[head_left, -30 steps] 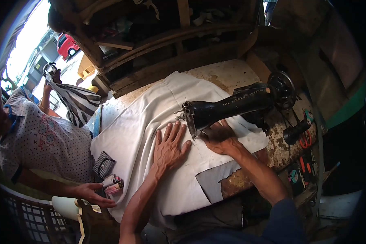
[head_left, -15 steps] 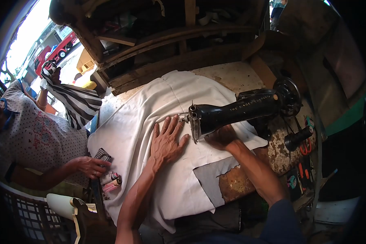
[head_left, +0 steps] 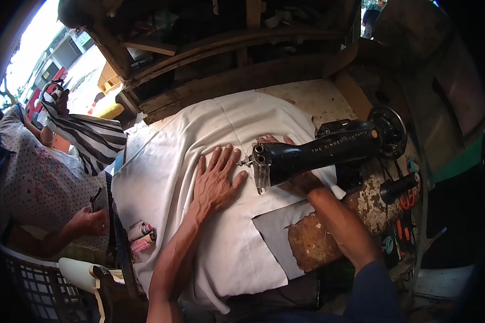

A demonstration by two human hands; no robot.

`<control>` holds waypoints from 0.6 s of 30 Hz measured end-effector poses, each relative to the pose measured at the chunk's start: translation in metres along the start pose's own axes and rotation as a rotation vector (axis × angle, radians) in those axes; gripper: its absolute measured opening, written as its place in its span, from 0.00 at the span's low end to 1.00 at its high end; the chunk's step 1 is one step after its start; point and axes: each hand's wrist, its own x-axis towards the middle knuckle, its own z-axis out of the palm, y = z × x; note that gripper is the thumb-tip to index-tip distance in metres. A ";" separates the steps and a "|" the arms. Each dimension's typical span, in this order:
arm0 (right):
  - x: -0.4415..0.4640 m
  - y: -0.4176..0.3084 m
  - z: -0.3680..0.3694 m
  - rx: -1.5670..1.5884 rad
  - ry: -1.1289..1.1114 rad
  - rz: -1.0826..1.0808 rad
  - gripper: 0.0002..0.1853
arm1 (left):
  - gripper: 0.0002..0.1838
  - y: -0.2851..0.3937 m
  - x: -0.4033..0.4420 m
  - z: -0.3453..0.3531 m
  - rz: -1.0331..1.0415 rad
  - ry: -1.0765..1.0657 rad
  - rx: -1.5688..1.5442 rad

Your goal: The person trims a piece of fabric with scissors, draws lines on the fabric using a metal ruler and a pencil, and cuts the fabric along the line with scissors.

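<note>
A large white cloth lies spread in loose folds under a black sewing machine with "The Singer Company" lettered on its arm. My left hand rests flat on this cloth, fingers spread, just left of the machine's needle end. Reaching under the machine's arm, my right hand is partly hidden. Its stretched fingertips show on the cloth beyond the arm. A grey piece of fabric sits on the worn table top near my right forearm.
Pink thread spools stand at the cloth's left edge. On the left, another person holds a small dark notebook-like thing and a striped cloth. Red-handled scissors hang at the right, and a wooden shelf closes the back.
My right hand has slid farther forward under the machine's arm, so its fingertips now show beyond it. The other person's hand has drawn back from the spools with the dark item.
</note>
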 end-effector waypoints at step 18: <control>0.034 0.010 0.013 0.021 -0.109 0.100 0.37 | 0.39 -0.020 0.025 -0.003 -0.020 -0.049 -0.007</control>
